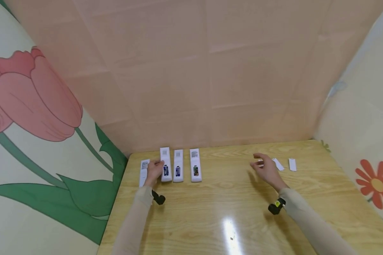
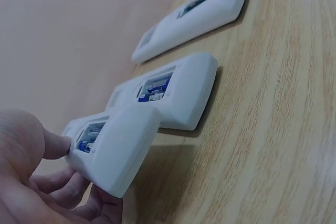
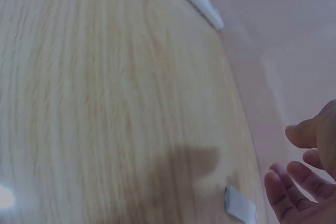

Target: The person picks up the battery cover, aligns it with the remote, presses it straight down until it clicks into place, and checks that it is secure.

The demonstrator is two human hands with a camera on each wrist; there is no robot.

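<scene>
My left hand [image 1: 154,171] grips a white remote control [image 2: 126,137] by its sides, raised off the table in the left wrist view. Its back faces up, and blue batteries [image 2: 90,139] show in the uncovered compartment. Beside it lies a second remote [image 1: 178,157] with blue batteries; farther right is a third remote [image 1: 195,156] with dark green ones. Another white remote [image 1: 143,175] lies left of the hand, partly hidden by it. My right hand [image 1: 268,171] hovers with loosely bent fingers, holding nothing, near the small white battery covers [image 1: 278,164].
One more white cover [image 1: 292,164] lies at the right. The wooden table [image 1: 223,198] meets a pinkish cloth backdrop [image 1: 210,88] at its far edge. Painted walls stand at the left and right.
</scene>
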